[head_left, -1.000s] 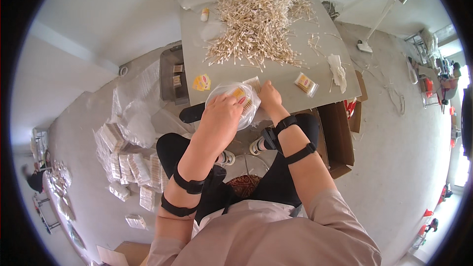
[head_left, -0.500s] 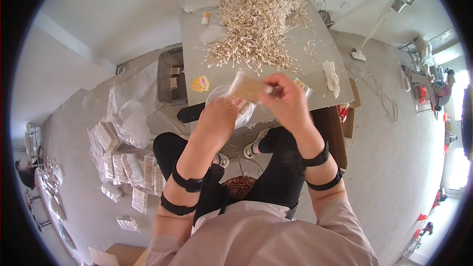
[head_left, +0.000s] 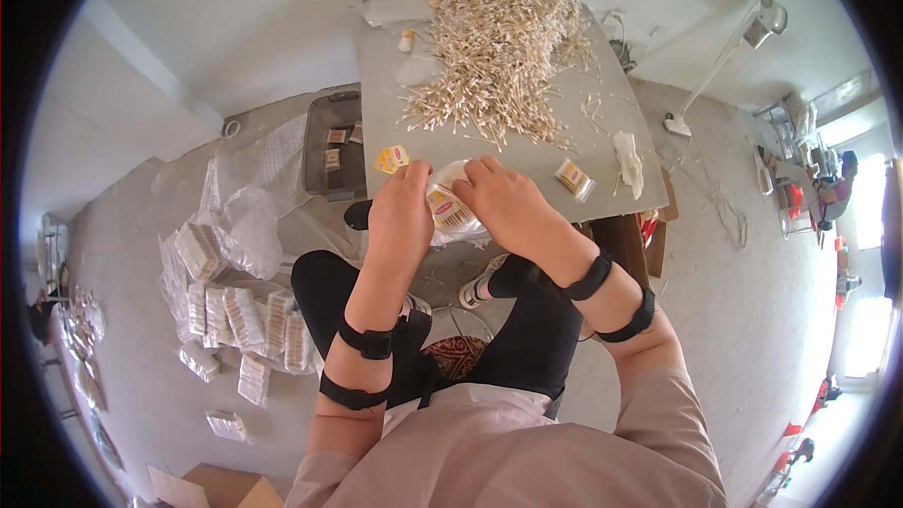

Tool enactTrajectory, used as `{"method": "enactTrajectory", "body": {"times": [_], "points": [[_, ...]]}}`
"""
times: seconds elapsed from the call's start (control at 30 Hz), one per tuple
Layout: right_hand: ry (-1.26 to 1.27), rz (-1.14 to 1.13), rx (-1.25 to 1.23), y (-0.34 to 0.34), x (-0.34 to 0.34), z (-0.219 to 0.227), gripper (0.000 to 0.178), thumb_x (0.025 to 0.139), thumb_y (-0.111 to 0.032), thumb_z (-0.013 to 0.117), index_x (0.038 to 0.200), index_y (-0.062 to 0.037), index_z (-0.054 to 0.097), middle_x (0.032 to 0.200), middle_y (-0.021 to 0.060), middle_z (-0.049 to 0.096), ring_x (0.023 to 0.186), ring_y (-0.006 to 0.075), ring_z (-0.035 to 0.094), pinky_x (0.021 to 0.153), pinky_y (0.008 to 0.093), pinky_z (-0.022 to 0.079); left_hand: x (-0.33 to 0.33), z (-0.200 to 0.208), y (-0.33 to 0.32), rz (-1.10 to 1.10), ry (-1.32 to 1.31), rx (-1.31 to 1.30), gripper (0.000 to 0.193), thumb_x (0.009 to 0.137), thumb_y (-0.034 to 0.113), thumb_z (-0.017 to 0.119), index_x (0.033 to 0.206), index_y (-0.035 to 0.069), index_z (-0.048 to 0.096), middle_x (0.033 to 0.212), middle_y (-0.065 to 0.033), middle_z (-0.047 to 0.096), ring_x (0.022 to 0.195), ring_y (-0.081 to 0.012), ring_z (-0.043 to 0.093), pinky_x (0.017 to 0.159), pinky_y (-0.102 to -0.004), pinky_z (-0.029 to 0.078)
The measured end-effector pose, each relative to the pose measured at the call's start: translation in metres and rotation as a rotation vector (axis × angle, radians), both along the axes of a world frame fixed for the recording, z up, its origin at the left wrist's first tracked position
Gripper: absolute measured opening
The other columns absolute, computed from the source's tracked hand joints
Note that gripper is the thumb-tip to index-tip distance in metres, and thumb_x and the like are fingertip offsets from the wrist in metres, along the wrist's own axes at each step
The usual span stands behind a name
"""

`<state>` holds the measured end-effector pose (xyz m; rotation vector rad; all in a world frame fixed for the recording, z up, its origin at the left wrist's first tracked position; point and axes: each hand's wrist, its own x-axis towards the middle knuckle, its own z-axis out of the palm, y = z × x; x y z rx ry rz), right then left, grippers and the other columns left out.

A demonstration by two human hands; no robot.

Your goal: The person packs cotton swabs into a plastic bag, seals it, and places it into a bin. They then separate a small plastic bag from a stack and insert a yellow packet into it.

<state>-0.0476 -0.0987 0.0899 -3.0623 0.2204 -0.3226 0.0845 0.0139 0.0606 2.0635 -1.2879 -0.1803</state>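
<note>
A grey plastic bin (head_left: 311,141) sits at left; then the left hand (head_left: 403,199) and right hand (head_left: 505,198), fingers clamped on either side of a clear plastic bag (head_left: 448,173) of yellow-labelled swab packs (head_left: 451,212), by the near edge of the grey tabletop (head_left: 386,99).

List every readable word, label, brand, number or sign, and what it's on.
Yellow label in the held clear bag: printed, too small to read.
Yellow cards on the table: too small.
Swab pack right of the bag: print too small.
No other text can be made out.
</note>
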Motion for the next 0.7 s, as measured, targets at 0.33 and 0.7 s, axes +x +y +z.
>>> {"method": "enactTrajectory", "body": {"times": [0.33,0.7], "points": [[-0.239,-0.371,0.527,-0.032,-0.017,-0.01,0.022,0.082,-0.011,0.063,0.101,-0.002,0.056,0.087,0.0159,0.061,0.081,0.0332,0.061,0.07,0.0413,0.049,-0.03,0.026,-0.009,-0.236,-0.083,0.173,0.022,0.083,0.017,0.064,0.097,0.002,0.054,0.077,-0.0185,0.061,0.074,-0.0398,0.062,0.063,-0.0475,0.048],[-0.098,-0.422,0.614,-0.039,-0.01,-0.038,0.022,0.084,-0.02,0.062,0.096,-0.0036,0.053,0.083,0.0155,0.061,0.078,0.0355,0.062,0.069,0.0438,0.049,-0.038,0.017,-0.028,-0.158,-0.133,0.396,0.028,0.079,0.018,0.07,0.1,0.005,0.057,0.085,-0.0188,0.062,0.078,-0.0385,0.063,0.067,-0.0472,0.05]]}}
